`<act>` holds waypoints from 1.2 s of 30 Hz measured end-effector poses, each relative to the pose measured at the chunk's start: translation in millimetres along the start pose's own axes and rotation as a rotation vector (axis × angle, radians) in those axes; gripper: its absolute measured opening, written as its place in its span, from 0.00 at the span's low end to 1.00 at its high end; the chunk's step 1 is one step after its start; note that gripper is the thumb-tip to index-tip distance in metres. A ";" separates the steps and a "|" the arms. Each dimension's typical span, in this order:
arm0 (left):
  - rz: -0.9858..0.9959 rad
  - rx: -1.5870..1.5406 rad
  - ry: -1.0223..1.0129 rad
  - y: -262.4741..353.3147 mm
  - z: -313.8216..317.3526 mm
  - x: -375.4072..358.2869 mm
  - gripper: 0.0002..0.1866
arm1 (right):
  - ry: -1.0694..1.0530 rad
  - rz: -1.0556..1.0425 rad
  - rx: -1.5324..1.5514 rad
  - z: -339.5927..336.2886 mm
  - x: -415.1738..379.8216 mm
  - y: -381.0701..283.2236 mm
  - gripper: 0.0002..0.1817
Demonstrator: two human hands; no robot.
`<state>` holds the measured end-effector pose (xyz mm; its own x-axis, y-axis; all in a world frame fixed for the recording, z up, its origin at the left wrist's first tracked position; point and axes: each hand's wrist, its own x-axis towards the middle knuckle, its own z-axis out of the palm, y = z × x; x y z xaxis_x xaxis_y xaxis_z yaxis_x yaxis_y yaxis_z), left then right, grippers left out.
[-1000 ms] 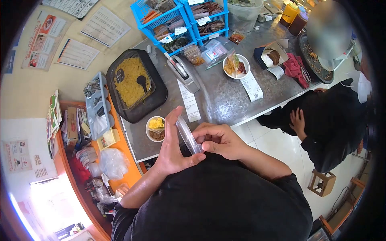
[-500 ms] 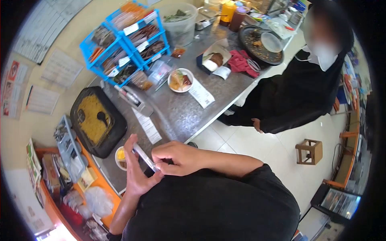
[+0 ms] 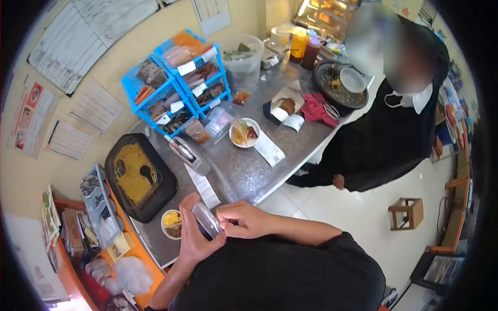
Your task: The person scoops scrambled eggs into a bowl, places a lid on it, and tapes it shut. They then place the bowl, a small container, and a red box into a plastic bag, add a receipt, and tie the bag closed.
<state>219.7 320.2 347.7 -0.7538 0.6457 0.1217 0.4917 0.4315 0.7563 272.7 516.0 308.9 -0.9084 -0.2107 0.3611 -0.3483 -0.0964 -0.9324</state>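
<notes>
A round clear plastic lid (image 3: 207, 220), tilted on its edge, is in my left hand (image 3: 196, 234), between the thumb and the fingers. My right hand (image 3: 241, 220) has its fingers curled and pinches at the lid's right edge. Just left of my hands, a white bowl (image 3: 171, 224) of yellow and brown food stands at the table's near edge. Past the hands a paper slip (image 3: 203, 187) lies below a grey stapler-like device (image 3: 188, 154). Farther off, another white bowl (image 3: 244, 133) of food sits beside a second slip (image 3: 270, 149).
A black pan (image 3: 140, 179) of yellow food stands at the left. Blue baskets (image 3: 176, 78) of packets are by the wall. Toward the back right are a food box (image 3: 284, 107), a red cloth (image 3: 317, 110) and a round black tray (image 3: 340, 85). A person (image 3: 384, 140) stands right; a stool (image 3: 407, 213) is on the floor.
The view has shifted, so the table appears lower and farther right. The lid has turned to show more of its face between my hands. The person at the right leans more toward the table.
</notes>
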 end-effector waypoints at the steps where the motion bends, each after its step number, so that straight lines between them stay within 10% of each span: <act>1: -0.017 -0.066 0.006 -1.0 1.3 1.5 0.48 | -0.038 0.014 -0.026 -6.3 4.0 -1.5 0.11; 4: -0.044 -0.232 0.087 1.5 4.1 -3.1 0.47 | -0.087 0.066 -0.084 -8.3 8.5 -3.7 0.11; 9: 0.075 0.080 0.102 19.6 -10.4 -10.5 0.12 | -0.045 0.086 -0.042 1.4 11.5 2.7 0.10; 36: 0.193 0.319 0.100 32.7 7.5 -10.2 0.05 | -0.081 0.170 -0.207 9.0 -8.0 14.8 0.10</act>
<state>246.8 332.5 366.3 -0.6656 0.6760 0.3163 0.7274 0.4926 0.4778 276.9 507.4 292.3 -0.9393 -0.2846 0.1915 -0.2399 0.1460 -0.9598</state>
